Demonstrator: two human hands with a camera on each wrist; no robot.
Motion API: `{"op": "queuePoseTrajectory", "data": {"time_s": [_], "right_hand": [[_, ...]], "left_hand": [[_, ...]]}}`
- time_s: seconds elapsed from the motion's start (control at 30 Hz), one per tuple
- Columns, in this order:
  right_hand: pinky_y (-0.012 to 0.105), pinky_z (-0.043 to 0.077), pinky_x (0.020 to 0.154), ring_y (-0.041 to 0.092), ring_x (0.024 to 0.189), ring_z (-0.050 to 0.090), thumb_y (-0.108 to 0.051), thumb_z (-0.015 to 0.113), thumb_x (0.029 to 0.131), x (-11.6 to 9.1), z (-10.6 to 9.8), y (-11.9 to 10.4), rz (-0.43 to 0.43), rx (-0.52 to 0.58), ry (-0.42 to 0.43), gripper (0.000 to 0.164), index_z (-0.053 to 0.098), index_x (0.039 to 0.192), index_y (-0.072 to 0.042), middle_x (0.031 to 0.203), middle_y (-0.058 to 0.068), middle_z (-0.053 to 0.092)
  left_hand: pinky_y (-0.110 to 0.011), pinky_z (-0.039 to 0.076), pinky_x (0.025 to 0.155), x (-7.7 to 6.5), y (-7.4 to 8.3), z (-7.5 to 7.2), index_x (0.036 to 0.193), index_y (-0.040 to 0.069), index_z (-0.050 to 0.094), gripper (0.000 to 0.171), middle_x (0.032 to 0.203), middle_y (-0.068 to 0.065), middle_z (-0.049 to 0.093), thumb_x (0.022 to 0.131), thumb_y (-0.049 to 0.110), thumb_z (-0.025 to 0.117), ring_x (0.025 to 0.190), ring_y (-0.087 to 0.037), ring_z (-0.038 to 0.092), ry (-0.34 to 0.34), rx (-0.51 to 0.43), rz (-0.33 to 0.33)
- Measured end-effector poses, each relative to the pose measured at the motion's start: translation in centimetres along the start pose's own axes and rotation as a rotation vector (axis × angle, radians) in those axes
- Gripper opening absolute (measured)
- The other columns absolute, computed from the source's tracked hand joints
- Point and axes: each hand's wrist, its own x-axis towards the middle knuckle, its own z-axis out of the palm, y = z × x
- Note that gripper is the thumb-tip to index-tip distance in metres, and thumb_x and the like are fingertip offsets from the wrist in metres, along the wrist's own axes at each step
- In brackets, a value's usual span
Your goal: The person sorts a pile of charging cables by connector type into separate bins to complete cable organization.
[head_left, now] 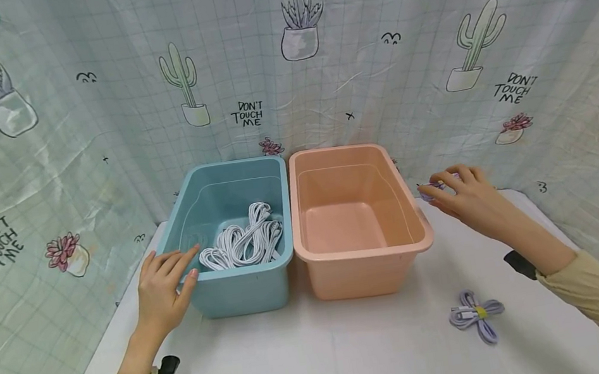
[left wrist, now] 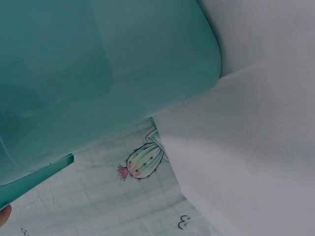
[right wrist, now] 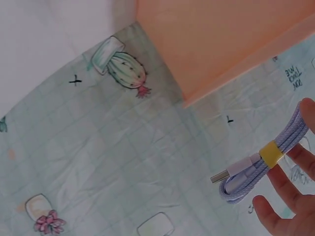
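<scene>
My right hand (head_left: 469,200) pinches a bundled lilac USB cable (right wrist: 290,132) to the right of the orange bin, at about rim height. In the right wrist view a yellow tie binds the bundle, and its metal plug sticks out. My left hand (head_left: 160,293) rests at the front left corner of the blue bin (head_left: 245,271), fingers loosely extended over the rim. Inside that bin lie several bundled white cables (head_left: 249,239). The orange bin (head_left: 366,253) stands close beside it, with its inside floor bare. Another lilac cable bundle (head_left: 477,314) with a yellow tie lies on the table.
Both bins stand on a white table (head_left: 313,364). A curtain (head_left: 354,83) printed with cacti hangs behind and along both sides. Dark wrist-worn devices show at my left cuff and right cuff.
</scene>
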Motion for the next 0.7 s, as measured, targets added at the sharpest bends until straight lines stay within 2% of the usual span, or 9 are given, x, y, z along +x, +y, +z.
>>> {"op": "queuePoseTrajectory", "data": {"time_s": [0.23, 0.3, 0.33, 0.37, 0.47, 0.57, 0.7], "right_hand": [[0.052, 0.037, 0.074, 0.032, 0.094, 0.046, -0.043, 0.013, 0.092, 2.0, 0.2, -0.3, -0.077, 0.012, 0.002, 0.054, 0.056, 0.111, -0.018, 0.099, 0.008, 0.054], [0.052, 0.037, 0.075, 0.032, 0.095, 0.045, -0.035, 0.033, 0.095, 2.7, 0.2, -0.3, -0.098, 0.018, -0.005, 0.034, 0.056, 0.112, -0.018, 0.1, 0.008, 0.054], [0.052, 0.037, 0.076, 0.032, 0.095, 0.045, -0.028, 0.043, 0.093, 3.0, 0.2, -0.3, -0.11, 0.019, -0.009, 0.025, 0.056, 0.112, -0.018, 0.101, 0.007, 0.054], [0.052, 0.037, 0.077, 0.032, 0.096, 0.044, -0.021, 0.053, 0.089, 3.3, 0.3, -0.3, -0.12, 0.02, -0.013, 0.024, 0.056, 0.112, -0.018, 0.102, 0.007, 0.053], [0.053, 0.037, 0.079, 0.032, 0.097, 0.044, 0.0, 0.069, 0.069, 4.1, 0.5, -0.5, -0.15, 0.019, -0.025, 0.05, 0.056, 0.113, -0.018, 0.104, 0.008, 0.053], [0.053, 0.037, 0.081, 0.033, 0.099, 0.044, 0.001, 0.07, 0.069, 5.0, 0.6, -0.7, -0.173, 0.005, -0.047, 0.052, 0.056, 0.114, -0.019, 0.107, 0.008, 0.053], [0.052, 0.037, 0.082, 0.032, 0.1, 0.045, -0.002, 0.067, 0.074, 6.3, 0.8, -1.1, -0.216, -0.015, -0.073, 0.046, 0.053, 0.114, -0.019, 0.109, 0.006, 0.052]], "left_hand": [[-0.06, 0.026, 0.098, 0.1, 0.1, 0.0, 0.112, 0.01, 0.063, 0.047, 0.092, -0.016, 0.066, 0.091, 0.044, 0.037, 0.093, -0.033, 0.054, -0.003, -0.002, 0.004], [-0.06, 0.026, 0.098, 0.1, 0.1, 0.0, 0.112, 0.01, 0.063, 0.047, 0.093, -0.016, 0.066, 0.091, 0.044, 0.038, 0.093, -0.033, 0.054, -0.006, 0.0, 0.002], [-0.06, 0.026, 0.098, 0.1, 0.1, -0.1, 0.112, 0.01, 0.063, 0.047, 0.093, -0.016, 0.066, 0.091, 0.044, 0.038, 0.093, -0.033, 0.054, -0.008, 0.002, 0.001], [-0.06, 0.026, 0.098, 0.1, 0.1, -0.1, 0.112, 0.01, 0.063, 0.047, 0.093, -0.016, 0.066, 0.091, 0.043, 0.038, 0.093, -0.033, 0.054, -0.011, 0.003, 0.0], [-0.059, 0.025, 0.099, 0.1, 0.1, -0.1, 0.112, 0.01, 0.063, 0.045, 0.094, -0.017, 0.066, 0.091, 0.042, 0.039, 0.094, -0.033, 0.054, -0.019, 0.004, -0.005], [-0.059, 0.025, 0.1, 0.1, 0.1, -0.2, 0.112, 0.01, 0.063, 0.043, 0.094, -0.017, 0.066, 0.09, 0.04, 0.041, 0.094, -0.033, 0.054, -0.027, 0.007, -0.01], [-0.059, 0.024, 0.1, 0.0, 0.0, -0.2, 0.113, 0.01, 0.063, 0.043, 0.094, -0.016, 0.066, 0.09, 0.039, 0.042, 0.095, -0.032, 0.053, -0.029, 0.005, -0.013]]}}
